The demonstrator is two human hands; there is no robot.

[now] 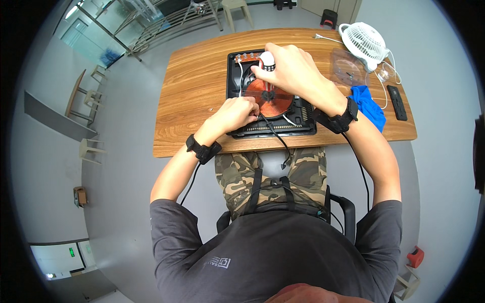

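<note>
On the dark shirt (303, 237), at the near side of the table (192, 96), there is printed a pale emblem (221, 262) with few small letters. Well to the left of the table, a small green sign (71, 252) is by a white door (50, 258); its marking is too small for reading.

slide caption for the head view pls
Right hand holding a white-handled tool over the copper-coloured coil in an open black casing, left hand at the coil's edge.

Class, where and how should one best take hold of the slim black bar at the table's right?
Grip the black bar across its narrow middle, probably from above and the right: it lies flat, long and slim, with the blue cloth on its left.
</note>
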